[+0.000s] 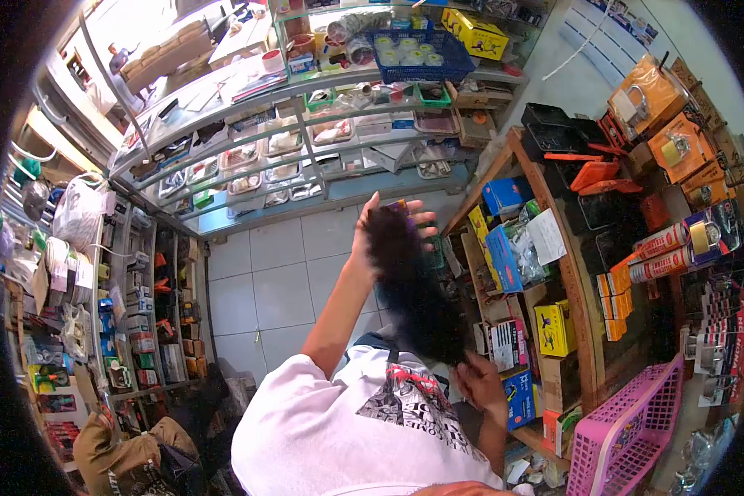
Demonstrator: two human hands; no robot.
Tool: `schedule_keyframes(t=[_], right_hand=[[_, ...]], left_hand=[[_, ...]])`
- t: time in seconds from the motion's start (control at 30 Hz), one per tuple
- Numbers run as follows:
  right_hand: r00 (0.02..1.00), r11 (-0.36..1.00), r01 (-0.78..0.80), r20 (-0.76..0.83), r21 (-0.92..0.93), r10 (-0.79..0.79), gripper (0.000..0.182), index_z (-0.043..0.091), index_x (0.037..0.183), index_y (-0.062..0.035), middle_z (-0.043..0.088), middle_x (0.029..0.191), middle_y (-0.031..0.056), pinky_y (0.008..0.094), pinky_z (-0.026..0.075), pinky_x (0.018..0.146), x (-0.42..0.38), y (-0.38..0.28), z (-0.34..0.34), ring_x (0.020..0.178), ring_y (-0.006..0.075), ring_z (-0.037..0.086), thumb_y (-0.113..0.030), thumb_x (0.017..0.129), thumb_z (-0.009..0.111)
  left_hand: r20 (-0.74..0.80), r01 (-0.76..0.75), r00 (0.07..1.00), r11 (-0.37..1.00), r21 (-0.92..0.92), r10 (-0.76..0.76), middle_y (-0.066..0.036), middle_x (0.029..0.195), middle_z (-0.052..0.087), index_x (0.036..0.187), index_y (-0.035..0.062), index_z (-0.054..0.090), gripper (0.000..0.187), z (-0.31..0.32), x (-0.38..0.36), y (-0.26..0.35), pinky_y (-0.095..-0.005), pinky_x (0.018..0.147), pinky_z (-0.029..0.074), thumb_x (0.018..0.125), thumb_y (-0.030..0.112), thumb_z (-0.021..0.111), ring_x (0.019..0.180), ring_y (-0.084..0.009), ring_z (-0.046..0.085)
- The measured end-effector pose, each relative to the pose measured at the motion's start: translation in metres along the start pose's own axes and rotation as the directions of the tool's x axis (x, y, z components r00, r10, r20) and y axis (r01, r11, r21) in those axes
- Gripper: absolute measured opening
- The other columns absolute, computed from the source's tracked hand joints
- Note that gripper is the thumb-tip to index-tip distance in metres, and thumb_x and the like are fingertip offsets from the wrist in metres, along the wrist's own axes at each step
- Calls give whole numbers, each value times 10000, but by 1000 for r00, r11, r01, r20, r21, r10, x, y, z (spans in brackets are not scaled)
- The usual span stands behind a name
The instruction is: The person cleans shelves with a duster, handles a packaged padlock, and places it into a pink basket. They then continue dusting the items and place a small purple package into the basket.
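Observation:
A long black fuzzy thing (417, 285), blurred and much like a brush, slants down across the front of my white shirt. Around its upper end is my left hand (365, 236), with the thumb on the near side and fingertips showing past the far edge. A small purple and orange patch shows at that end. My right hand (481, 387), low and partly in shadow, has its fingers curled at the lower end of the black thing. Motion blur hides the exact contact there.
A glass display counter (322, 198) with small trays runs ahead, a blue basket (422, 70) on top. Wooden shelves (517, 273) with boxes stand close on my right, above a pink basket (628, 422). More stocked shelves (132, 306) line the left; grey tiles (277, 285) cover the floor.

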State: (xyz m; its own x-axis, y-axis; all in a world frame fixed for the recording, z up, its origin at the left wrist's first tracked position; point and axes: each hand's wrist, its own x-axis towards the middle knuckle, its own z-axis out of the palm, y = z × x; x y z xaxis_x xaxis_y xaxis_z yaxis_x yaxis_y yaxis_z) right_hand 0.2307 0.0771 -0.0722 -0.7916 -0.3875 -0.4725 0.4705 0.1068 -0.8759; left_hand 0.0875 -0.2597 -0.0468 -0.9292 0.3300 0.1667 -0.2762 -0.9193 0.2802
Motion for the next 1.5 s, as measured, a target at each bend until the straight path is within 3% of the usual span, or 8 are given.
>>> schedule_keyframes(t=[0.1, 0.23, 0.37, 0.5, 0.63, 0.73, 1.4, 1.5], right_hand=[[999, 996, -47, -26, -75, 46, 329, 570, 1268, -58, 600, 708, -2, 238, 353, 454, 3, -3, -3, 523, 51, 452, -193, 971, 609], [997, 991, 43, 75, -125, -34, 212, 595, 1164, -56, 598, 707, -3, 227, 348, 437, -4, -17, 3, 506, 50, 445, -147, 973, 585], [998, 997, 59, 12, -46, -59, 417, 540, 1338, -63, 643, 767, 12, 232, 362, 463, 1, 11, -7, 527, 48, 450, -198, 955, 636], [1000, 993, 13, -6, -116, -14, 477, 511, 1384, -62, 630, 766, 4, 240, 366, 464, -3, 13, -10, 529, 47, 448, -183, 943, 647], [991, 968, 108, -50, -228, -122, 504, 506, 1401, -84, 588, 730, -22, 233, 354, 468, -1, 14, -11, 526, 48, 420, -179, 933, 665], [980, 923, 192, 14, -335, -199, 550, 472, 1425, -104, 545, 691, -38, 226, 348, 471, 0, 14, -14, 525, 52, 409, -171, 921, 683], [998, 992, 45, 50, -118, -40, 115, 629, 1043, -34, 543, 610, -7, 216, 324, 423, -13, -7, -21, 477, 28, 403, -100, 987, 554], [1000, 1000, -15, -26, -18, 15, 122, 612, 972, -30, 580, 640, 32, 220, 335, 409, -11, -3, -26, 462, 40, 415, -121, 1000, 535]], left_hand=[[-495, -114, 860, 992, 52, 125, -225, 1302, 579, 1332, -7, 511, 754, 18, 5, -10, -531, 1015, 435, 952, 625, 353, 1164, -400, 581], [-39, 39, 998, 999, -7, -39, -170, 1242, 631, 1241, 26, 606, 644, 0, 10, -8, -457, 1006, 464, 966, 565, 386, 1118, -313, 616], [-551, -33, 828, 991, 131, 101, -214, 1285, 590, 1306, 12, 541, 686, 25, 15, -14, -532, 991, 458, 967, 583, 369, 1123, -370, 604], [-116, 71, 991, 997, -32, -74, -185, 1253, 620, 1240, 1, 587, 684, -2, 20, -11, -463, 1001, 452, 960, 587, 372, 1125, -352, 607], [-504, -52, 862, 999, 5, 48, -234, 1243, 608, 1249, -10, 561, 719, 19, 28, -18, -517, 969, 460, 952, 606, 338, 1093, -414, 610], [-206, 63, 976, 997, -41, -70, -222, 1246, 610, 1247, -5, 568, 710, -4, 27, -14, -504, 992, 450, 948, 603, 356, 1099, -401, 608], [-90, 71, 993, 998, 2, -70, -211, 1275, 597, 1275, -21, 555, 721, 21, 28, -25, -442, 1018, 456, 951, 600, 383, 1134, -363, 600], [-424, -5, 906, 999, -52, -17, -219, 1271, 595, 1287, -22, 538, 714, 38, 29, -34, -482, 1016, 449, 959, 589, 367, 1131, -376, 597]])
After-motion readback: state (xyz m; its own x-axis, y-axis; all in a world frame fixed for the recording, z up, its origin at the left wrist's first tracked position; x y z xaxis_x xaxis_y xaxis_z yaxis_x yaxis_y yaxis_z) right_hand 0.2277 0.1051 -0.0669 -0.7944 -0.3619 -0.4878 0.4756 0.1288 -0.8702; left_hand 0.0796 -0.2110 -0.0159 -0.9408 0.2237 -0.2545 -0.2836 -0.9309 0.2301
